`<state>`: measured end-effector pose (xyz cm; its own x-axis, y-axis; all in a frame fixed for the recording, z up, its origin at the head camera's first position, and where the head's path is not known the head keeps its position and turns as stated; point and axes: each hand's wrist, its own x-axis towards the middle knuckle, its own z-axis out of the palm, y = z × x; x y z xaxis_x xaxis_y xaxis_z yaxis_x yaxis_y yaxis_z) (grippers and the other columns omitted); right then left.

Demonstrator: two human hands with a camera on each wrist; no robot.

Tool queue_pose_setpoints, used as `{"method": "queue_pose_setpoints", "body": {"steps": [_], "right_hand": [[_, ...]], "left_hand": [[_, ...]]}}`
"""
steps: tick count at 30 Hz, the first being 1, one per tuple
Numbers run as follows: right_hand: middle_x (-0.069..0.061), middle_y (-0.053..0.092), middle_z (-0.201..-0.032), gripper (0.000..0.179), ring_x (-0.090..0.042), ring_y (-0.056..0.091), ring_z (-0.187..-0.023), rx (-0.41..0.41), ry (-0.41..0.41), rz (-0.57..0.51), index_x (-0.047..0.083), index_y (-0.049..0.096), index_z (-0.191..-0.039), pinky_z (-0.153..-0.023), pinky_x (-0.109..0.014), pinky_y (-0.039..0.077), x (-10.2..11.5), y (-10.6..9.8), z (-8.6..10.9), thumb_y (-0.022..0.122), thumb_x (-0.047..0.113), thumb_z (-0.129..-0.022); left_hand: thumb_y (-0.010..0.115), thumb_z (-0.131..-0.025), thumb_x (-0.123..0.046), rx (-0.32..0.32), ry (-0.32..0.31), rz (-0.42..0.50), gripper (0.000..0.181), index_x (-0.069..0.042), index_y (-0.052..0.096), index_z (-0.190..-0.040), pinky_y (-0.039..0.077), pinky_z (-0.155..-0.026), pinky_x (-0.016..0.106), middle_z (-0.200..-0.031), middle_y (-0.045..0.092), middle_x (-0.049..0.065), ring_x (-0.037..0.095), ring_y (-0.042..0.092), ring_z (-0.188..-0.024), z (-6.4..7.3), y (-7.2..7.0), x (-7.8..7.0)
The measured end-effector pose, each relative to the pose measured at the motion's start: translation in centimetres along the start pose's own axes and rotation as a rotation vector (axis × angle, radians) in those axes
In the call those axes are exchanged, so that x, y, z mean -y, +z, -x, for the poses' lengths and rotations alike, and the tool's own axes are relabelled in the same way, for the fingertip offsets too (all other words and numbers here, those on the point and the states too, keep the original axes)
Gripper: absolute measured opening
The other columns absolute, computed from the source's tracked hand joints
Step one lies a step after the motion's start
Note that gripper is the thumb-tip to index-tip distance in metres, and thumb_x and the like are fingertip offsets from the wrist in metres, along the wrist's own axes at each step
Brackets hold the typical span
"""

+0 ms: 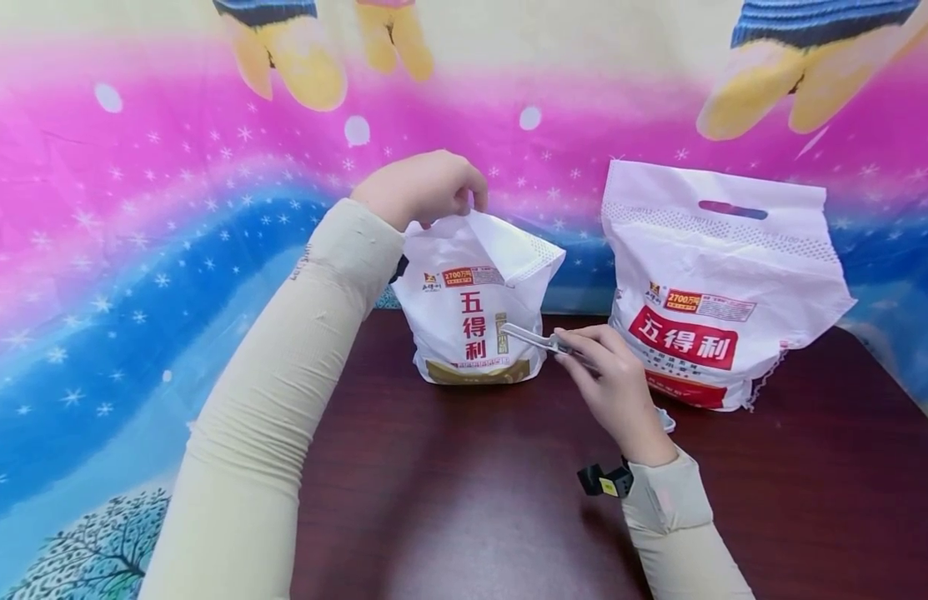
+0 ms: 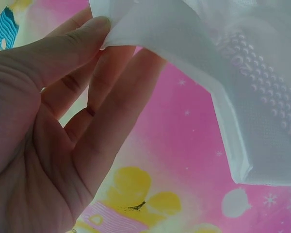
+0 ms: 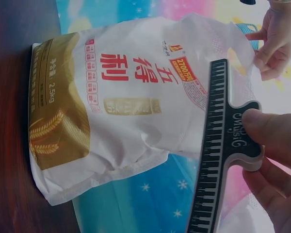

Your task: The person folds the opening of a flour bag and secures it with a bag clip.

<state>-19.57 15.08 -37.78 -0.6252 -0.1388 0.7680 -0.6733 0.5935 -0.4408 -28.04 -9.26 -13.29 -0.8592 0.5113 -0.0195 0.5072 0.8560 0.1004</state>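
Note:
A white flour bag (image 1: 441, 333) with red lettering and a gold band stands upright on the table. My left hand (image 1: 426, 187) is at its top, and in the left wrist view the thumb and fingers pinch a corner of the white top edge (image 2: 150, 29). The rest of the bag's top folds over toward the right. In front of the bag's right side, my right hand (image 1: 609, 387) pinches a long clip (image 1: 531, 337) by its handle. The right wrist view shows piano keys printed along the clip's bar (image 3: 211, 131) and lettering on its black handle.
A second white flour bag (image 1: 734, 258) with red labels and a slotted carry handle stands at the right. A small pale object (image 1: 664, 419) lies partly hidden behind my right wrist. Behind the dark red-brown table (image 1: 464, 500) hangs a colourful printed cloth (image 1: 171, 250).

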Motion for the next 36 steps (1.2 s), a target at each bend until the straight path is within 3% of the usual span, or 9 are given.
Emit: {"method": "queue_pose_setpoints", "body": {"steps": [10,19,25,32,36], "right_hand": [[-0.007,0.068,-0.103,0.045,-0.015,0.061,-0.095,-0.129,-0.033,-0.108,0.006,0.075,-0.120,-0.085,-0.011,0.050,0.8,0.2,-0.2,0.081,-0.010,-0.078],[-0.014,0.068,-0.104,0.041,-0.007,0.057,-0.098,-0.263,0.016,-0.123,0.004,0.075,-0.118,-0.081,-0.009,0.048,1.8,-0.4,-0.3,0.080,-0.008,-0.079],[-0.015,0.069,-0.103,0.044,-0.006,0.058,-0.096,-0.303,-0.010,-0.134,0.002,0.076,-0.115,-0.079,-0.009,0.046,1.6,-0.6,-1.3,0.082,-0.013,-0.074],[-0.016,0.069,-0.103,0.041,-0.017,0.062,-0.095,-0.289,-0.017,-0.119,0.002,0.076,-0.115,-0.086,-0.010,0.048,1.2,-1.2,-2.2,0.081,-0.012,-0.076],[-0.016,0.069,-0.101,0.040,-0.012,0.060,-0.095,-0.299,-0.028,-0.134,0.002,0.076,-0.113,-0.086,-0.011,0.048,1.1,-1.6,-2.9,0.081,-0.013,-0.076]], "left_hand": [[0.053,-0.103,-0.009,0.002,-0.009,-0.017,0.029,-0.018,0.068,-0.126,0.052,-0.077,0.036,-0.126,0.059,0.004,0.025,0.058,-0.088,0.3,-0.1,-0.2],[0.055,-0.101,-0.006,-0.017,0.024,-0.052,0.028,-0.016,0.070,-0.122,0.051,-0.083,0.037,-0.123,0.062,0.005,0.023,0.054,-0.106,0.1,0.1,-0.2],[0.054,-0.101,-0.005,-0.024,0.035,-0.067,0.028,-0.016,0.070,-0.121,0.051,-0.083,0.037,-0.122,0.062,0.005,0.024,0.055,-0.104,0.2,-0.1,-0.2],[0.055,-0.102,-0.008,-0.014,0.013,-0.066,0.026,-0.018,0.070,-0.121,0.052,-0.079,0.036,-0.120,0.061,0.004,0.023,0.056,-0.098,0.2,0.0,-0.4],[0.056,-0.102,-0.007,-0.016,0.024,-0.072,0.026,-0.017,0.070,-0.121,0.052,-0.079,0.036,-0.120,0.061,0.004,0.023,0.056,-0.099,0.1,0.0,-0.4]]}}
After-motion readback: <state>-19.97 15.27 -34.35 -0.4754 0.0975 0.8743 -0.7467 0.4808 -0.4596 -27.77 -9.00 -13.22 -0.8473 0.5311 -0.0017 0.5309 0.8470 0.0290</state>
